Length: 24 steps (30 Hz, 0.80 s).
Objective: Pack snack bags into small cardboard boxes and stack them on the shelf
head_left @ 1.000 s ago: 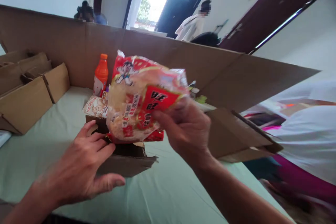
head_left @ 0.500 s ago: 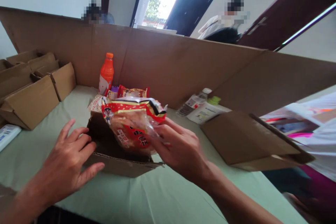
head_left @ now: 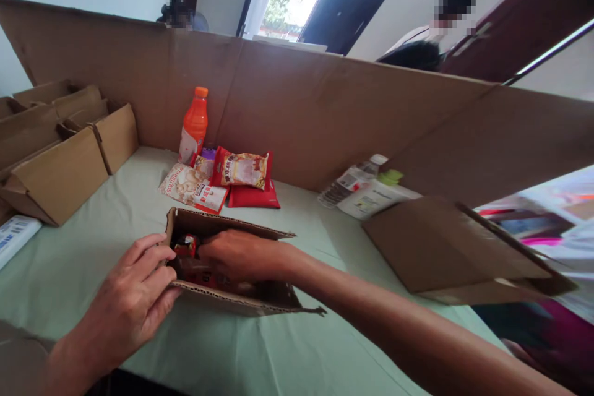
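An open cardboard box [head_left: 232, 230] lies on the green-covered table [head_left: 241, 352] in front of me. My right hand [head_left: 236, 255] reaches inside it, fingers pressed on the red snack packet [head_left: 192, 267] lying in the box. My left hand [head_left: 132, 297] rests on the box's near-left rim, its fingers curled over the edge. Behind the box lie a pale snack bag [head_left: 185, 184] and a red snack bag [head_left: 245, 172], and an orange drink bottle [head_left: 193, 127] stands upright.
A tall cardboard screen [head_left: 325, 111] walls off the far side. Empty cardboard boxes [head_left: 55, 148] sit at left, a flat closed box [head_left: 445, 253] at right, with a clear water bottle [head_left: 352, 182] and papers near it. Two people stand beyond the screen.
My right hand brought the snack packet down from in front of me into the box. My left hand moved onto the box's rim.
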Tool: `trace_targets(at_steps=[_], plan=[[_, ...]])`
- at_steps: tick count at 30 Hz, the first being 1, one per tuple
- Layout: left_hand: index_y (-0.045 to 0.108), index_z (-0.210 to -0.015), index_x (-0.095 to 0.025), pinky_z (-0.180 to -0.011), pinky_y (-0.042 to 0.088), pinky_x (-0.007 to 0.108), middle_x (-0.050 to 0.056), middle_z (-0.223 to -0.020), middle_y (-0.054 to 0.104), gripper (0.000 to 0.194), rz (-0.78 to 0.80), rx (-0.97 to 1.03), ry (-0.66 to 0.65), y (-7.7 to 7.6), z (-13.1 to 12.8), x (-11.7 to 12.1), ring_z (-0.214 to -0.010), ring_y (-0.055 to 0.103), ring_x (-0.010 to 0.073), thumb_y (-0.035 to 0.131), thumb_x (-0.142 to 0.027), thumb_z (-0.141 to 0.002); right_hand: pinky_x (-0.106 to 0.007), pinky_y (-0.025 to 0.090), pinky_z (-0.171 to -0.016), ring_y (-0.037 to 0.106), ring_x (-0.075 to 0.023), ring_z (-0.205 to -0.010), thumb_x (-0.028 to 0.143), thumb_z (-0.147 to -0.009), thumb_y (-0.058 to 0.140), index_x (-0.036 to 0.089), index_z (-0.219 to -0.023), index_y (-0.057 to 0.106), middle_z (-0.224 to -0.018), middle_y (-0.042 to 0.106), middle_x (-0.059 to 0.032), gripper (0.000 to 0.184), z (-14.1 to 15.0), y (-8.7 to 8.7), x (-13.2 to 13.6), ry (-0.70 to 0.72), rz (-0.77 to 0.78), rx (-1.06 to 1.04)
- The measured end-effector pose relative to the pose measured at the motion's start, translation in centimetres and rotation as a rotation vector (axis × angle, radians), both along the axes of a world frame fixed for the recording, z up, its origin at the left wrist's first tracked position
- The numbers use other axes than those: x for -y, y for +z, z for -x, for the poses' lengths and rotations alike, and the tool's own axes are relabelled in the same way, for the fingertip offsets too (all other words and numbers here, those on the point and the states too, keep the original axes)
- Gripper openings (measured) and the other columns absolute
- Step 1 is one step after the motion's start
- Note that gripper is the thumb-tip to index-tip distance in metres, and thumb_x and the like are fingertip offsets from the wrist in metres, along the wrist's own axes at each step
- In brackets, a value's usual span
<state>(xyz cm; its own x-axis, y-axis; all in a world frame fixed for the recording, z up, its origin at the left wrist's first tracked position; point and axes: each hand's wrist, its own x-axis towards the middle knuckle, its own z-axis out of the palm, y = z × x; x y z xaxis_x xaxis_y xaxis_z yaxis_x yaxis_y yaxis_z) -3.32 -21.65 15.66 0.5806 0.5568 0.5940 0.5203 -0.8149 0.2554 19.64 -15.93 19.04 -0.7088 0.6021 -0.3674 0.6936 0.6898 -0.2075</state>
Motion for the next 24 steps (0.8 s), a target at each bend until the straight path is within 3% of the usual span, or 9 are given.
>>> trace_targets(at_steps=[2, 5, 8, 11, 14, 18, 24], plan=[[0.062, -0.099, -0.020, -0.106, 0.052, 0.045, 0.011, -0.136, 0.055, 0.017, 0.002, 0.037, 0.036, -0.6, 0.3, 0.1, -0.130, 0.052, 0.0279, 0.053, -0.006, -0.093, -0.029, 0.049, -0.074, 0.068, -0.0203, -0.088, 0.010, -0.086, 0.063, 0.017, -0.100, 0.072, -0.101, 0.074, -0.0071, 0.018, -1.5, 1.0, 0.7, -0.046, -0.005, -0.104], [0.062, -0.109, -0.022, -0.103, 0.056, 0.044, 0.012, -0.154, 0.038, 0.021, 0.018, 0.136, 0.097, -1.7, 0.5, 0.3, -0.130, 0.054, 0.0279, 0.057, -0.009, -0.093, -0.036, 0.051, -0.095, 0.065, -0.0226, -0.110, 0.012, -0.093, 0.056, 0.018, -0.105, 0.070, -0.119, 0.071, -0.0105, 0.020, -5.0, 2.8, 3.2, -0.162, -0.140, -0.360], [0.060, -0.112, -0.023, -0.101, 0.057, 0.039, 0.009, -0.146, 0.047, 0.021, 0.054, 0.222, 0.094, -2.4, 0.4, 0.2, -0.126, 0.058, 0.0239, 0.058, -0.013, -0.094, -0.037, 0.054, -0.096, 0.065, -0.0232, -0.116, 0.035, -0.100, 0.055, 0.023, -0.110, 0.069, -0.123, 0.070, -0.0108, 0.021, -8.6, 3.1, 6.6, -0.293, -0.220, -0.564], [0.060, -0.112, -0.024, -0.095, 0.059, 0.034, 0.008, -0.135, 0.058, 0.018, 0.088, 0.223, 0.078, -2.5, 0.0, -0.2, -0.117, 0.064, 0.0212, 0.058, -0.018, -0.095, -0.040, 0.056, -0.096, 0.064, -0.0272, -0.120, 0.061, -0.092, 0.060, 0.028, -0.126, 0.065, -0.130, 0.067, -0.0119, 0.047, -10.8, 1.8, 9.5, -0.372, -0.224, -0.616], [0.059, -0.116, -0.024, -0.097, 0.059, 0.036, 0.006, -0.122, 0.068, 0.021, 0.120, 0.203, -0.010, -2.1, -0.9, -0.8, -0.113, 0.067, 0.0211, 0.057, -0.020, -0.095, -0.047, 0.052, -0.104, 0.056, -0.0317, -0.131, 0.070, -0.086, 0.061, 0.028, -0.142, 0.056, -0.143, 0.059, -0.0148, 0.071, -11.3, 0.3, 11.0, -0.408, -0.242, -0.538], [0.057, -0.116, -0.024, -0.101, 0.056, 0.035, 0.005, -0.114, 0.073, 0.022, 0.136, 0.187, -0.051, -1.7, -1.8, -1.3, -0.114, 0.067, 0.0203, 0.055, -0.019, -0.095, -0.051, 0.045, -0.110, 0.049, -0.0338, -0.137, 0.075, -0.084, 0.059, 0.020, -0.152, 0.045, -0.148, 0.053, -0.0185, 0.089, -10.8, -0.4, 10.0, -0.358, -0.170, -0.464], [0.057, -0.119, -0.025, -0.095, 0.058, 0.033, 0.005, -0.116, 0.073, 0.025, 0.178, 0.142, -0.029, -1.3, -1.8, -1.7, -0.110, 0.069, 0.0205, 0.058, -0.023, -0.094, -0.051, 0.042, -0.111, 0.050, -0.0370, -0.137, 0.076, -0.075, 0.068, 0.015, -0.156, 0.039, -0.153, 0.046, -0.0211, 0.105, -10.6, -0.1, 5.8, -0.265, 0.127, -0.379]])
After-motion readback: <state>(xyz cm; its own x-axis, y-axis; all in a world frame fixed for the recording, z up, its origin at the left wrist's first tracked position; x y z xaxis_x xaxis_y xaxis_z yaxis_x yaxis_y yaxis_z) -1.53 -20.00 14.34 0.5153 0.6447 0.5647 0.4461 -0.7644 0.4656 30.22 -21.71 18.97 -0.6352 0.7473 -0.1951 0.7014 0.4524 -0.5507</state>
